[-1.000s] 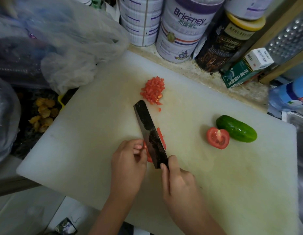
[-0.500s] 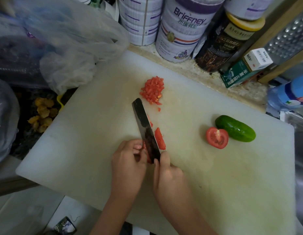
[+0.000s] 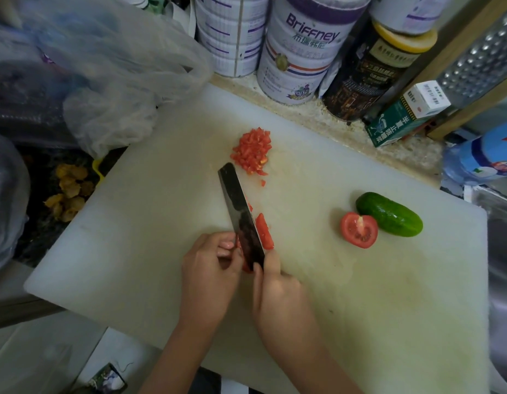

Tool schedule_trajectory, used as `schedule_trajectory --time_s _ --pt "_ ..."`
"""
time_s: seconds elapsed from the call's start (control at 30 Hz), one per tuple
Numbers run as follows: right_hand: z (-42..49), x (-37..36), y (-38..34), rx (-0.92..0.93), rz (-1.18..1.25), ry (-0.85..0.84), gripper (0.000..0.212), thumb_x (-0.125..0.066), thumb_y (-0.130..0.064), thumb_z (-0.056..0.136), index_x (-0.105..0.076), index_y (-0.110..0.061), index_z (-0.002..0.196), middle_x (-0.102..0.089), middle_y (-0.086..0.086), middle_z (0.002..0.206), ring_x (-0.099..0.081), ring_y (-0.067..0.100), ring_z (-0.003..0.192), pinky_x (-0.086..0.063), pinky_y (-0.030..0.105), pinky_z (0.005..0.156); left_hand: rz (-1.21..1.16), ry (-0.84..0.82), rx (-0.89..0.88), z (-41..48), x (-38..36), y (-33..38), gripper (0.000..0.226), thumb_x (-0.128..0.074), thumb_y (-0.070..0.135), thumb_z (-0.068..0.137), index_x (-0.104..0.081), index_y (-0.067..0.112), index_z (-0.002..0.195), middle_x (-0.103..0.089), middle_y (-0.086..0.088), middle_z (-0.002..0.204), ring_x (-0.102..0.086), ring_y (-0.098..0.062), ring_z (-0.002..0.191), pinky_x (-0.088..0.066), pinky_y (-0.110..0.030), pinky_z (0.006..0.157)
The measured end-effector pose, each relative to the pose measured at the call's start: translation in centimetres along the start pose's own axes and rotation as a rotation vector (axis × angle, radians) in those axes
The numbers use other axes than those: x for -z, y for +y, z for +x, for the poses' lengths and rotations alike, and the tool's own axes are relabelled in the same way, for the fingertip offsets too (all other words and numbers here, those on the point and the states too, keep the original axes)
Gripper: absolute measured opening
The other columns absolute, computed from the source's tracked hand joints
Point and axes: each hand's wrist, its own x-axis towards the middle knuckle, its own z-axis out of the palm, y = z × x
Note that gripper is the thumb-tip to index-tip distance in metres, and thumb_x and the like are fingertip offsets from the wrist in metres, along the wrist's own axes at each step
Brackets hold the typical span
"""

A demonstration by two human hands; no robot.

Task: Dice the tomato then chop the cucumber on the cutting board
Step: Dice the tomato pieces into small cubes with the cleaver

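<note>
Cluttered kitchen desk (image 3: 411,155), dimly lit.
The speckled stone desk ran along the top of the frame, lined with white tins (image 3: 297,52) and a dark jar (image 3: 371,72); clear plastic bags (image 3: 110,66) filled the upper left, and a steel sink (image 3: 502,251) edged the right.

We see matt plastic cutting board (image 3: 388,308), dark metal knife (image 3: 239,214), glossy-skinned cucumber (image 3: 388,214), crinkly translucent plastic bag (image 3: 118,81), prob. metal grater (image 3: 479,61).

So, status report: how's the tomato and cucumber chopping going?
Right hand grips knife. Left hand holds tomato piece at blade. Tomato half, whole cucumber wait alongside. Nothing blocking.
</note>
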Motion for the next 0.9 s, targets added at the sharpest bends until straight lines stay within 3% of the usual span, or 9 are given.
schedule_trajectory --time_s 0.1,0.27,0.47,0.57,0.63,0.73,0.83,0.9 --pt "0.8 -0.2 -0.1 0.025 0.023 0.011 0.038 -0.029 -0.031 0.093 -0.053 -0.005 0.106 -0.054 0.005 0.045 -0.052 0.026 0.034 -0.03 0.03 0.029 0.002 0.003 0.0 0.1 0.0 -0.2 0.021 -0.075 -0.003 0.075 -0.072 0.012 0.09 -0.064 0.005 0.079 -0.06 0.006 0.077 -0.04 0.001 0.067" --pt "-2.3 0.3 1.0 -0.002 0.01 -0.037 0.025 -0.031 -0.034 0.095 -0.043 -0.013 0.093 -0.046 0.001 0.037 -0.045 0.022 0.026 -0.015 0.025 0.033 -0.011 0.008 -0.011 0.1 0.1 0.3 0.02 -0.075 -0.007 0.074 -0.072 0.01 0.086 -0.061 0.005 0.076 -0.058 0.013 0.071 -0.039 0.002 0.066" --pt "-3.9 0.5 2.1 -0.015 -0.026 -0.081 0.02 -0.034 -0.035 0.09 -0.042 -0.016 0.091 -0.043 0.001 0.035 -0.041 0.02 0.024 -0.013 0.024 0.034 -0.013 0.045 -0.005 -0.1 -0.2 0.4 0.02 -0.074 -0.006 0.076 -0.07 0.011 0.085 -0.062 0.002 0.078 -0.058 0.014 0.071 -0.039 0.002 0.064" --pt "-2.6 1.1 1.4 -0.006 -0.005 -0.127 0.022 -0.035 -0.033 0.095 -0.045 -0.014 0.094 -0.052 0.002 0.044 -0.052 0.023 0.034 -0.021 0.027 0.034 -0.007 0.063 0.007 -0.2 -0.3 0.3 0.018 -0.074 -0.003 0.077 -0.07 0.013 0.084 -0.063 -0.001 0.08 -0.058 0.013 0.073 -0.039 0.002 0.064" --pt "-1.1 1.0 1.0 0.03 0.06 -0.089 0.025 -0.035 -0.028 0.1 -0.049 -0.01 0.11 -0.063 0.01 0.061 -0.062 0.032 0.054 -0.031 0.033 0.043 0.008 0.066 0.018 -0.2 -0.4 0.3 0.017 -0.075 -0.002 0.076 -0.071 0.013 0.084 -0.063 0.002 0.079 -0.058 0.011 0.075 -0.038 0.002 0.065" --pt "1.2 1.2 0.3 0.056 0.136 -0.035 0.039 -0.033 -0.026 0.102 -0.039 -0.006 0.135 -0.067 0.018 0.082 -0.063 0.039 0.075 -0.043 0.041 0.059 0.026 0.063 0.032 -0.1 -0.4 0.5 0.019 -0.074 -0.003 0.075 -0.072 0.012 0.086 -0.061 0.003 0.079 -0.059 0.006 0.069 -0.037 0.003 0.065" --pt "2.2 1.8 0.1 0.026 0.193 -0.089 0.036 -0.032 -0.027 0.103 -0.04 -0.005 0.13 -0.067 0.02 0.088 -0.062 0.04 0.081 -0.043 0.041 0.064 0.059 0.062 0.033 -0.2 -0.5 0.6 0.018 -0.074 -0.002 0.076 -0.072 0.01 0.088 -0.062 0.001 0.082 -0.054 0.004 0.06 -0.038 0.002 0.065" --pt "2.1 2.3 0.2 0.038 0.249 -0.088 0.031 -0.034 -0.027 0.102 -0.044 -0.003 0.12 -0.065 0.02 0.08 -0.061 0.04 0.072 -0.043 0.043 0.06 0.062 0.076 0.017 -0.4 -0.5 0.7 0.019 -0.074 -0.003 0.075 -0.072 0.009 0.089 -0.064 -0.002 0.083 -0.053 0.005 0.062 -0.037 0.002 0.065"
